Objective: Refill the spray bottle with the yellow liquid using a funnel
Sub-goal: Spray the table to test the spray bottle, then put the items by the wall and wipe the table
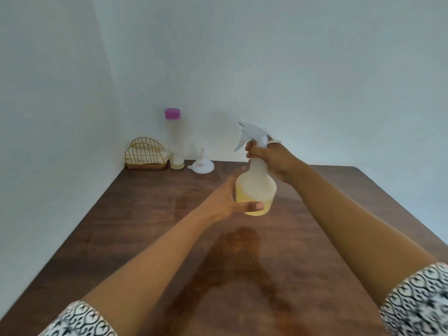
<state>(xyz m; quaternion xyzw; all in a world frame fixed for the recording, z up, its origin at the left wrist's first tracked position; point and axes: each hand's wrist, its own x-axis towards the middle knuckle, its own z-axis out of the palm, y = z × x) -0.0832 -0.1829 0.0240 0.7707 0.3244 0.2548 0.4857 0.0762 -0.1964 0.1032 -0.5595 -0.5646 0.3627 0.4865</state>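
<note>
Over table (pixel 145 214) centre: spray bottle (pixel 255 187) upright, long axis 12–6, part-filled yellow.
Left hand (pixel 228 202): at bottle's 9 o'clock, thumb and fingers wrapped round lower body.
Right hand (pixel 271 158): from 3 o'clock, fingers gripping neck under trigger head (pixel 252 134).
Funnel (pixel 201 164): on table at 10 o'clock, spout up, nearer left hand.

Spray bottle (pixel 255 187) above the bench (pixel 145 226), left hand (pixel 226 202) round its base, right hand (pixel 271 157) round its neck, funnel (pixel 201 164) on the bench behind and left, tall bottle (pixel 174 141) just left of the funnel, wire rack (pixel 146 154) leftmost in the back corner.
</note>
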